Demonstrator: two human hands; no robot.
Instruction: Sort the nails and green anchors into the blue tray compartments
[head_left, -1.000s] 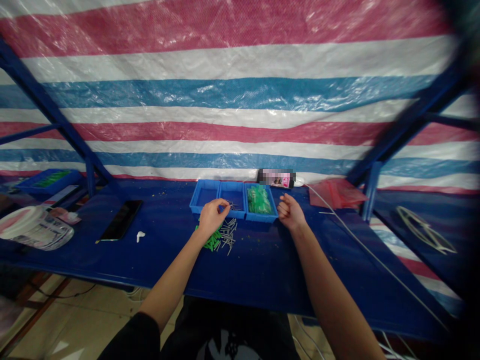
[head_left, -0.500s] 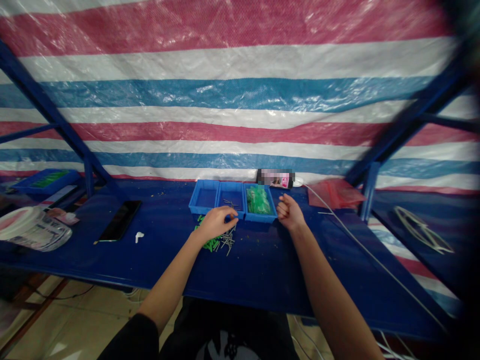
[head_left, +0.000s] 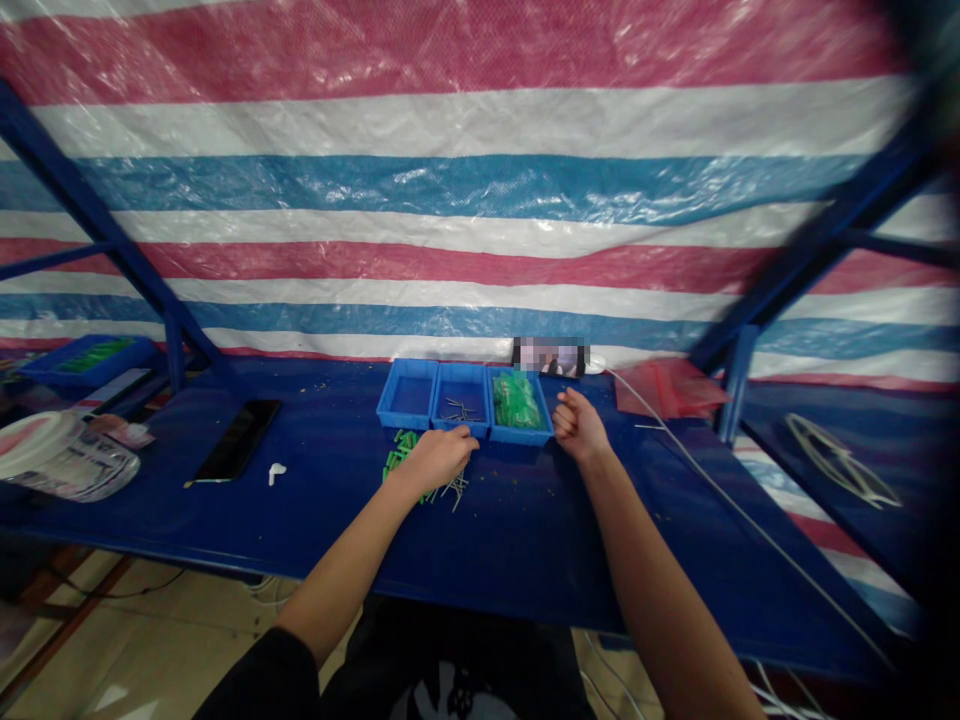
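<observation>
My left hand (head_left: 436,458) lies palm down on a small heap of metal nails (head_left: 453,487) and green plastic plugs (head_left: 400,452) on the blue table (head_left: 510,530), its fingers curled over the nails. Whether it grips any is hidden. My right hand (head_left: 576,424) is a closed fist held upright beside the right blue tray (head_left: 520,404), which is full of green plugs; what the fist holds is not visible. The middle blue tray (head_left: 461,399) has a few nails in it. The left blue tray (head_left: 409,396) looks bare.
A black phone (head_left: 238,440) and a small white piece (head_left: 275,472) lie to the left. A clear plastic container (head_left: 60,458) sits at the far left. A white cable (head_left: 750,515) runs along the right, by a red bag (head_left: 667,385). Blue frame posts stand on both sides.
My left hand has come down from the middle tray's front edge onto the heap of nails and plugs. My right fist has stayed in place.
</observation>
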